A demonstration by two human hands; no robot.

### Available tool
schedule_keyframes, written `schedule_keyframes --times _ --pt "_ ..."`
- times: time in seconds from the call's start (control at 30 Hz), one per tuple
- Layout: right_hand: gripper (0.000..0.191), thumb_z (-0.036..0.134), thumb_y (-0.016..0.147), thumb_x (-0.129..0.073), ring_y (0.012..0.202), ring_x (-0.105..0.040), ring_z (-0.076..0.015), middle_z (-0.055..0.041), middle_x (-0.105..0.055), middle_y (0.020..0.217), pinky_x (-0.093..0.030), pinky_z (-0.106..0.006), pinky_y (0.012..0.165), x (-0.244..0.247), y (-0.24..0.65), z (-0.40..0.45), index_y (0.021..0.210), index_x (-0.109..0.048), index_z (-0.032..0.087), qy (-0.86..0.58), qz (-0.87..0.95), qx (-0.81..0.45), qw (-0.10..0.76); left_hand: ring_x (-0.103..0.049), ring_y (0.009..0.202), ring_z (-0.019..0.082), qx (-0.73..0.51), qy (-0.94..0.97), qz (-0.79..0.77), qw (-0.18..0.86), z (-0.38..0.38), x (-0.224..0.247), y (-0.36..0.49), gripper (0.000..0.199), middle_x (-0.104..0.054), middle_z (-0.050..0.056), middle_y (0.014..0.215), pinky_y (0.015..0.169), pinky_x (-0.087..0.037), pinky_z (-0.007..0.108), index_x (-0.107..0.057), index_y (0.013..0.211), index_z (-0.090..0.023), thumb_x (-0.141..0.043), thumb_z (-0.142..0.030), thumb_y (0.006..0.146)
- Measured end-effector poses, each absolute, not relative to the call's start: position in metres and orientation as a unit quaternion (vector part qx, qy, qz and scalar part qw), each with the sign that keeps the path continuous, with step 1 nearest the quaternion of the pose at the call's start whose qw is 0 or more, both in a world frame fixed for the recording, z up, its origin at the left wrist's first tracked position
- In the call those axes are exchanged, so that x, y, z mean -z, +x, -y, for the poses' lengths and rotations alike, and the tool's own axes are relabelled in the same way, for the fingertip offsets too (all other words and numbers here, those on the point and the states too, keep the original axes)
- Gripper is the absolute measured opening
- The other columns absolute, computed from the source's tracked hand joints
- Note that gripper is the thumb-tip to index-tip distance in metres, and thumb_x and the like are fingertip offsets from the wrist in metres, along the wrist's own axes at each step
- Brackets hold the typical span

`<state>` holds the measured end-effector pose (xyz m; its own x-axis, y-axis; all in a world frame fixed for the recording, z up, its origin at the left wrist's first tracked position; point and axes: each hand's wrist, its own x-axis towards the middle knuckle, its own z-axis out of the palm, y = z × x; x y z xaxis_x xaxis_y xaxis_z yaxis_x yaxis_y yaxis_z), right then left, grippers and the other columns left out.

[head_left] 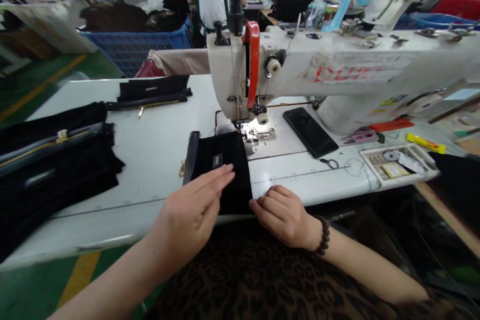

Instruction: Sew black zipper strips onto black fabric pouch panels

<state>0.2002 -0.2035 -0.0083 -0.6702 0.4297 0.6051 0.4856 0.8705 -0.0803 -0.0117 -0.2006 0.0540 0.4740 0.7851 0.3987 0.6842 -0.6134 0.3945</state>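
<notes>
Reads "DUK" in red capitals on the white sewing machine, upper right of the frame, perhaps with another worn letter after. Shows only illegible print on the small label of the black fabric piece, centre, and on the yellow sticker, right.

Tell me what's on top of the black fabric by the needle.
A small dark label shows on the black fabric; the left hand extends over part of the fabric. What lies beneath that hand cannot be seen.

There are 2 hands, 1 phone, 1 bracelet and apparently 2 zippered stacks
</notes>
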Motion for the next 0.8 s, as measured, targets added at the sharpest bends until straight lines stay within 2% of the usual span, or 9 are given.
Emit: schedule_keyframes --times 0.1,0.17,0.63,0.8 --pt "0.013 0.007 0.082 -0.047 0.058 -0.043 -0.0118 -0.0013 -0.051 0.060 -0.035 -0.028 0.058 0.013 0.201 0.204 0.075 -0.057 0.011 -0.240 0.911 0.042 0.332 -0.052 0.112 0.018 -0.247 0.898 -0.355 0.077 0.209 -0.036 -0.003 0.034 -0.058 0.012 0.117 0.096 -0.044 0.032 -0.056 0.109 -0.007 -0.036 -0.004 0.083" --pt "0.014 0.007 0.081 -0.048 0.058 -0.043 -0.0116 -0.0016 -0.052 0.061 -0.035 -0.028 0.058 0.016 0.203 0.204 0.072 -0.056 0.012 -0.235 0.914 0.036 0.328 -0.052 0.111 0.018 -0.237 0.904 -0.347 0.077 0.212 -0.026 -0.002 0.034 -0.060 0.013 0.114 0.095 -0.045 0.034 -0.057 0.107 -0.006 -0.035 -0.002 0.081" --pt "0.007 0.009 0.081 -0.050 0.059 -0.042 -0.0112 -0.0002 -0.053 0.060 -0.037 -0.027 0.060 0.024 0.207 0.202 0.083 -0.056 0.010 -0.230 0.919 0.014 0.320 -0.051 0.112 0.022 -0.207 0.926 -0.311 0.052 0.211 -0.010 -0.005 0.033 -0.061 0.016 0.111 0.094 -0.046 0.039 -0.058 0.104 -0.003 -0.035 -0.001 0.081" --pt "0.007 0.011 0.081 -0.050 0.058 -0.042 -0.0118 0.0001 -0.051 0.056 -0.036 -0.027 0.058 0.025 0.205 0.202 0.080 -0.057 0.011 -0.252 0.908 0.015 0.335 -0.051 0.112 0.024 -0.177 0.935 -0.303 0.042 0.212 -0.011 -0.003 0.033 -0.061 0.016 0.111 0.094 -0.046 0.041 -0.058 0.105 -0.002 -0.034 -0.002 0.082"
